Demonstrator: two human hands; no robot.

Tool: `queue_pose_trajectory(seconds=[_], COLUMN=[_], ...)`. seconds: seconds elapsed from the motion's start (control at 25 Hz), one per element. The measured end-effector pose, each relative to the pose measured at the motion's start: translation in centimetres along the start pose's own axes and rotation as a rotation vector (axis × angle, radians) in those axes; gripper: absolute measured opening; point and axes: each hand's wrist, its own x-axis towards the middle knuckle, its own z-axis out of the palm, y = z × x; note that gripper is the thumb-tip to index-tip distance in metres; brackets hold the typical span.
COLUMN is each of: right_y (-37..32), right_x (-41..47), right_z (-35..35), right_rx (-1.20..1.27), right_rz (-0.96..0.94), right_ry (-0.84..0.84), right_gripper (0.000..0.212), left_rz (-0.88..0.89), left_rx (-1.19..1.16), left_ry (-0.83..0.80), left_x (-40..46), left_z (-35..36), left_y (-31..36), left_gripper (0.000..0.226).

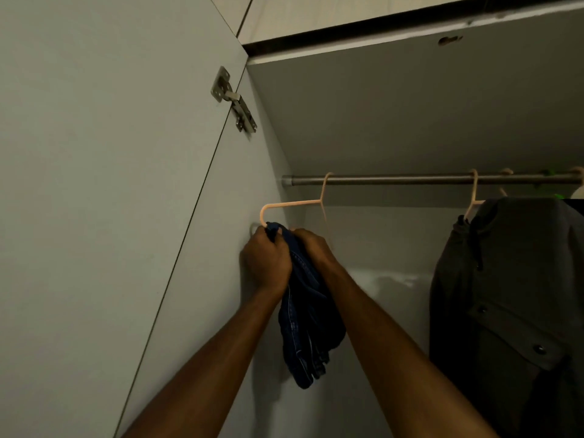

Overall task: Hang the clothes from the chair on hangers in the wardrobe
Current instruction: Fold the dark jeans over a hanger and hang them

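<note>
1. The left hand (267, 260) has its fingers curled tight round the top edge of the dark blue jeans (308, 314), pinching the cloth right at the near end of the pink hanger (292, 203).
2. The right hand (311, 245) is on the far side of the same bundle; its fingers are hidden behind the denim, so I cannot tell for sure how they lie, though the hand looks closed on the cloth.
3. The jeans hang in a bunched fold straight down from between the two sets of fingers, with the lower end loose below the wrists.
4. The hanger's hook is already over the rail (410, 180), above and just right of the fingers; its arm runs down toward the left hand's fingertips.
5. Judged from this, the jeans are being worked onto the hanger, not yet settled: the cloth seems to sit only at the hanger's end.
6. Well to the right of the fingers, a dark jacket (505, 295) already hangs on another pink hanger, so part of the job looks done.
7. The chair is out of view, so how many clothes are left cannot be told.
</note>
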Motion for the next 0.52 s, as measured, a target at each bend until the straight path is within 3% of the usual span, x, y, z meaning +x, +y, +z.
queue_pose_trajectory(seconds=[0.24,0.4,0.52], right_y=[4.7,9.4,9.5], right_x=[3.3,6.9,3.8], right_z=[4.8,5.6,5.1], right_rx=[0.332,0.411,0.46], right_rz=[-0.049,-0.029,-0.014], right_ry=[-0.069,-0.065,-0.004], right_gripper=[0.039,0.068,0.087], left_rz=[0.123,0.116,0.146], left_rx=[0.076,0.115,0.21], left_ry=[-0.013,-0.038,-0.101], left_x=[-1.1,-1.2,-2.4], left_z=[-1.2,-1.1,-1.5], left_y=[-1.6,-1.9,-1.2], left_gripper=[0.018,0.018,0.028])
